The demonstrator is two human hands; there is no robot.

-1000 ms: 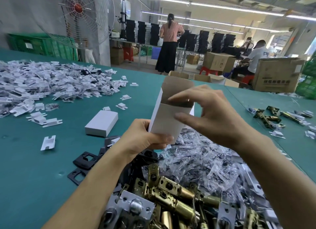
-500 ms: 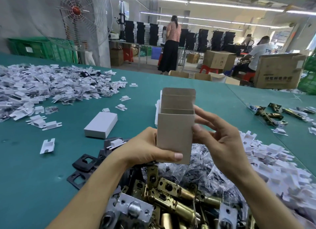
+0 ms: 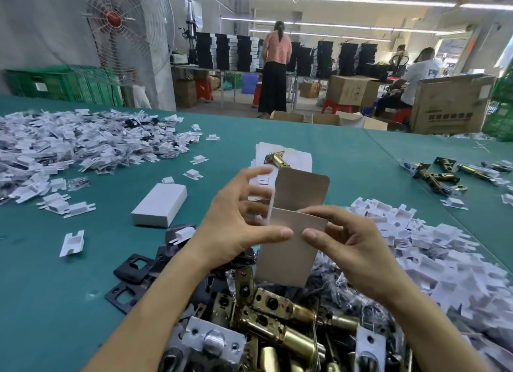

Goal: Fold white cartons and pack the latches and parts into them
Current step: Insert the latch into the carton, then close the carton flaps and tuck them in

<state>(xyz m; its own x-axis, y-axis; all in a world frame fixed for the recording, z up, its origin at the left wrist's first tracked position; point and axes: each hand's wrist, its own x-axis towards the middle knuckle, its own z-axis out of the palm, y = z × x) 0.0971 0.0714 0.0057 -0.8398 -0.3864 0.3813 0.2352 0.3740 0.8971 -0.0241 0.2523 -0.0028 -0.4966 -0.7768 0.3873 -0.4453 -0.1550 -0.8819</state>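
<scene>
I hold a small carton (image 3: 288, 249) upright over the table, its brown inner side facing me and its top flap (image 3: 301, 187) standing open. My left hand (image 3: 236, 224) grips its left edge with thumb in front and fingers blurred behind. My right hand (image 3: 349, 246) pinches its right edge, thumb on the front panel. Below them lies a heap of brass latches (image 3: 277, 319) and black plates (image 3: 133, 269). A closed white carton (image 3: 159, 205) lies to the left. Flat white carton blanks (image 3: 299, 156) with one latch (image 3: 277, 159) on top lie just beyond.
Piles of white plastic inserts cover the far left (image 3: 69, 141) and the right (image 3: 433, 249) of the green table (image 3: 55, 302). Bagged parts (image 3: 333, 282) sit under my right hand. More latches (image 3: 435, 174) lie far right. People work at benches beyond the table.
The carton has turned so its broad brown panel faces me, and its top flap now stands up. Both thumbs have come onto the front panel.
</scene>
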